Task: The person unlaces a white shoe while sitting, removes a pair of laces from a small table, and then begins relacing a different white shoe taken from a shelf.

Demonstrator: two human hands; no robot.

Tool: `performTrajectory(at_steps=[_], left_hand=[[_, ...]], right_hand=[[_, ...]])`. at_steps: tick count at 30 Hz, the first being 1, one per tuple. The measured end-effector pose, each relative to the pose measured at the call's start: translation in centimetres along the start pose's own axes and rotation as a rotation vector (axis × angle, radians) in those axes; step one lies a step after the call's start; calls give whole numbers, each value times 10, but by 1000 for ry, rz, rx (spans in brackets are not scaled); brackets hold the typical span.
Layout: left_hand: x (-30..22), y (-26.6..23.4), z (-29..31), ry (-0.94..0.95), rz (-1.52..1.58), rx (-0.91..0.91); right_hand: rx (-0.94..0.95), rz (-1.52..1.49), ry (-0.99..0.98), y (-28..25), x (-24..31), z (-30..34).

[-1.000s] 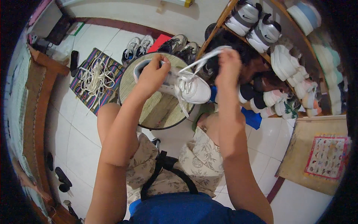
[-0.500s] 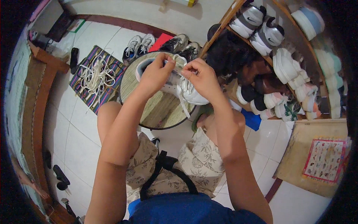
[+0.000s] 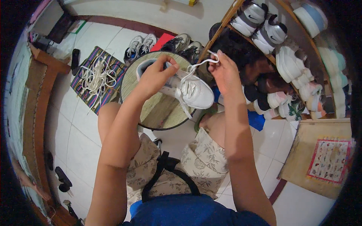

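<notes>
A white sneaker (image 3: 201,96) lies on a round wood-patterned stool (image 3: 160,113), its toe pointing right. My left hand (image 3: 156,77) is closed at the shoe's upper, near the tongue and ankle opening, its fingertips partly hidden. A white shoelace (image 3: 191,69) runs through the lower eyelets and stretches up to my right hand (image 3: 225,73), which pinches it near one end. The lace's other end hangs loose over the near side of the shoe.
A striped mat (image 3: 88,88) with a heap of loose laces (image 3: 100,77) lies left of the stool. Beyond it stand several worn sneakers (image 3: 134,46). A wooden shelf (image 3: 222,22) full of shoes rises at the right. Along the left side is a wooden frame (image 3: 41,94).
My right hand has moved to the right, away from the shoe, pulling the lace outward. My left hand has stayed close to the shoe's upper, shifting only slightly.
</notes>
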State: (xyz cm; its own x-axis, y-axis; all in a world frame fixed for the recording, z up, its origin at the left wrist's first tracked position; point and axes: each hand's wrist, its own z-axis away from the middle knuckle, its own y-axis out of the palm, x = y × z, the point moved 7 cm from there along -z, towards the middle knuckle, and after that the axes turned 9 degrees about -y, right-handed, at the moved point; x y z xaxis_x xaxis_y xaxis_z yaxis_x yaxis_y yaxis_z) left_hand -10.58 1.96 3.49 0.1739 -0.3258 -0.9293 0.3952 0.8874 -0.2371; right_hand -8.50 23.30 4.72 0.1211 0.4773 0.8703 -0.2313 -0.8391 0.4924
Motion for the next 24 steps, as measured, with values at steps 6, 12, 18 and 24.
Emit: performTrajectory(at_steps=[6,12,18,24], left_hand=[[-8,7,4,84,-91,80],[-7,4,-4,74,-9,-11],[-2,-7,-13,17,58,-193],[6,-10,-15,-17,269,-241]], right_hand=[[106,956,-413,13,10,12],[506,1030,-161,53,-2,45],[483,1038,-264,58,-8,50],[405,1001,-105,52,-20,49]])
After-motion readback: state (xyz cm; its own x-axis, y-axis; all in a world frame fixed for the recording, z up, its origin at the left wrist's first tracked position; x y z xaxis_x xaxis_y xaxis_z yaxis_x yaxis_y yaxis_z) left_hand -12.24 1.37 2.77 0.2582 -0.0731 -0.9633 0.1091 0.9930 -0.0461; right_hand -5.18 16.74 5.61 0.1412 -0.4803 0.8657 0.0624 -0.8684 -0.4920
